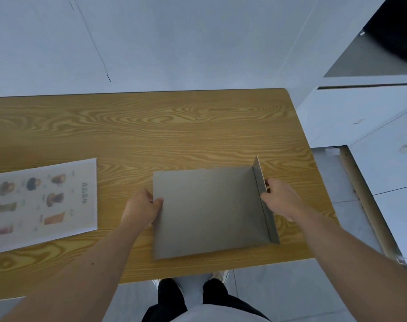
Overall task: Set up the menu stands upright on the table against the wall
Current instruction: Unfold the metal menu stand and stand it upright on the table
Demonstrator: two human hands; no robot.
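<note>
A grey metal menu stand [207, 210] lies flat on the wooden table [165, 131], near the front edge, with its short foot flange sticking up along its right side. My left hand [141, 209] pinches the stand's left edge. My right hand [280, 197] grips the upright flange from the right. A printed menu sheet [42, 203] with food pictures lies flat at the table's left. The pale wall [174, 43] runs along the table's far edge.
The table's right end sits beside a white cabinet [360, 112] and a grey tiled floor [337, 177]. My legs and shoes [190, 296] show below the front edge. Bare wood lies between the stand and the wall.
</note>
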